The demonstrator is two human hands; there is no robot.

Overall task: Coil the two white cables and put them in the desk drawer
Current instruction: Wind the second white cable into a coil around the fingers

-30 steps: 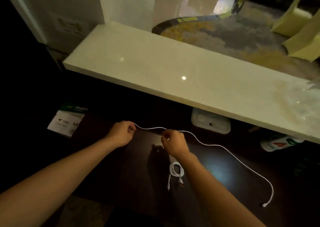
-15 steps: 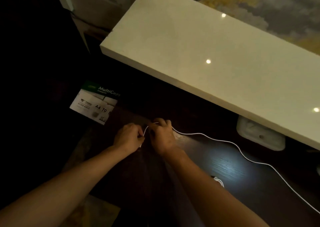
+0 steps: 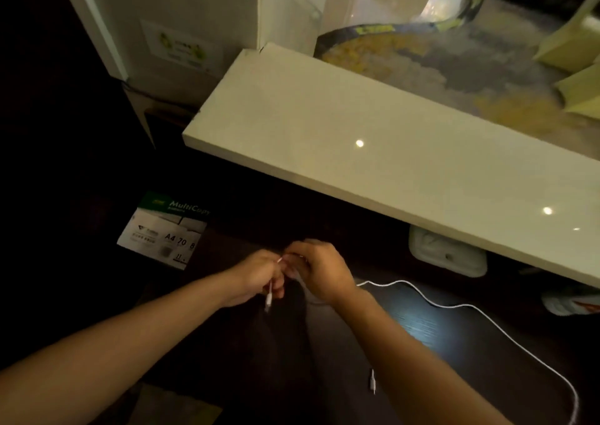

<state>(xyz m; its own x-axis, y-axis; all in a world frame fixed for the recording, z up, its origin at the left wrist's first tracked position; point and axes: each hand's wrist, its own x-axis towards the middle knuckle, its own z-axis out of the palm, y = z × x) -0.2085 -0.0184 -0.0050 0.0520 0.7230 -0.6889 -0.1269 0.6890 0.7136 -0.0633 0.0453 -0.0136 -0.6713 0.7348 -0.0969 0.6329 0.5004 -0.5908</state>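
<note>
From the head view, my left hand point(image 3: 256, 275) and right hand point(image 3: 319, 272) meet close together over the dark worktop point(image 3: 422, 330), knuckles almost touching. The fingers point(image 3: 276, 286) of my left hand are curled narrow round the cable point(image 3: 454, 306) near its end, and the plug point(image 3: 268, 300) hangs just below that fist. My right hand's fingers are bent in toward the left. They seem to pinch the same cable, though the back of the hand hides the grip itself. From under my right wrist the cable runs out to the right, lying on the worktop in a loose wave, then bends down toward the lower right corner of the picture. A loose plug point(image 3: 372, 381) shows just beside my right forearm; whatever it joins is behind the arm. A pale ledge point(image 3: 389, 171) crosses above the worktop, with a white box point(image 3: 448, 257) tucked beneath its edge. A ream of paper point(image 3: 165, 233) lies to the left of my hands, well apart from them.
</note>
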